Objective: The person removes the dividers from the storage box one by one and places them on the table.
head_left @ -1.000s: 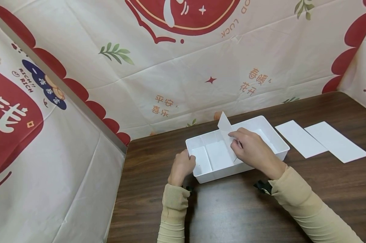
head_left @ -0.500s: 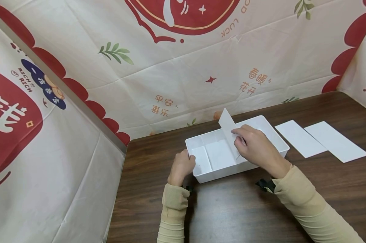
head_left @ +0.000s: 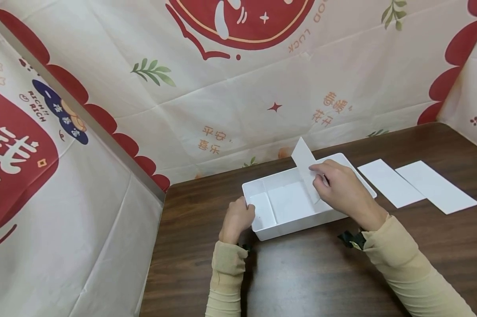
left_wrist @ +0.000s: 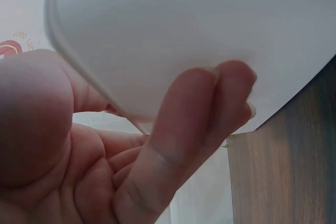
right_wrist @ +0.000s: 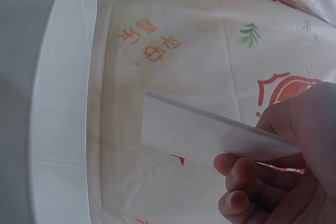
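A white rectangular box point(head_left: 298, 225) rests on the table, with a low divider point(head_left: 271, 207) fixed across its left part. My left hand point(head_left: 237, 218) grips the box's left end wall, thumb on one side and fingers against the other, as the left wrist view shows. Between thumb and fingers, my right hand point(head_left: 343, 189) pinches a thin white panel point(head_left: 305, 163). This panel stands tilted over the box's middle, crossing it from front to back, its upper corner above the back rim. In the right wrist view the panel point(right_wrist: 199, 129) appears edge-on beside the box wall point(right_wrist: 60, 108).
Right of the box, two more white panels point(head_left: 390, 184) lie flat on the brown wooden table point(head_left: 294, 281), overlapping slightly. A printed cloth point(head_left: 242, 97) hangs close behind the table's back edge. Another cloth-covered partition point(head_left: 104, 211) borders the left side.
My right hand has moved right along the box, carrying the panel with it; the panel's top corner has risen slightly. My left hand stays on the box's left end.
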Tool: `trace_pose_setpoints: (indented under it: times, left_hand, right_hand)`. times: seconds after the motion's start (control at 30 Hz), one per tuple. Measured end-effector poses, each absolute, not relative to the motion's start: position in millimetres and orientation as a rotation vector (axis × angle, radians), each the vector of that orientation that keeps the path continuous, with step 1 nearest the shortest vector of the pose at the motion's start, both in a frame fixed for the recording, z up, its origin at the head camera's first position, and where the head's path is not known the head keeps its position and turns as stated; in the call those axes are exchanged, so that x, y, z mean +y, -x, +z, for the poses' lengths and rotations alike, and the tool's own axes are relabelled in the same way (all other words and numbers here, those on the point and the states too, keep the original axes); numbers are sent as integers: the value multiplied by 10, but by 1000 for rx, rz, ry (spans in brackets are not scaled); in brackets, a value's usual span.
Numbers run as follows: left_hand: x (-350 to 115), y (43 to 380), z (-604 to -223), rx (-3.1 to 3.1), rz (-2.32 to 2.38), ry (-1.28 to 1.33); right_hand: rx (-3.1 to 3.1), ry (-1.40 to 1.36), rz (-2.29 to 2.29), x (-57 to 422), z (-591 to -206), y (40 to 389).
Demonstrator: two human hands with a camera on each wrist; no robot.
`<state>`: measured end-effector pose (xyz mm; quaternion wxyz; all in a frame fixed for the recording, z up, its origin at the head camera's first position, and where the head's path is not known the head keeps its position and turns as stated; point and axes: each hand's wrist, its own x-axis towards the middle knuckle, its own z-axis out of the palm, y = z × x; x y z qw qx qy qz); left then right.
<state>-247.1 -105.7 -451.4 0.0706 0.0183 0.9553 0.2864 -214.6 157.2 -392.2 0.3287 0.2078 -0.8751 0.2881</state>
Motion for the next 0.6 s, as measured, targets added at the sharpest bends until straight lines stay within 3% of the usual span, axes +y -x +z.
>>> trace_pose_setpoints:
  times: [0.6]
  left_hand:
    - [-1084, 2457, -4517, 2888, 886, -96]
  right_hand:
    - [-2447, -511, 694, 1770, -3915, 1975]
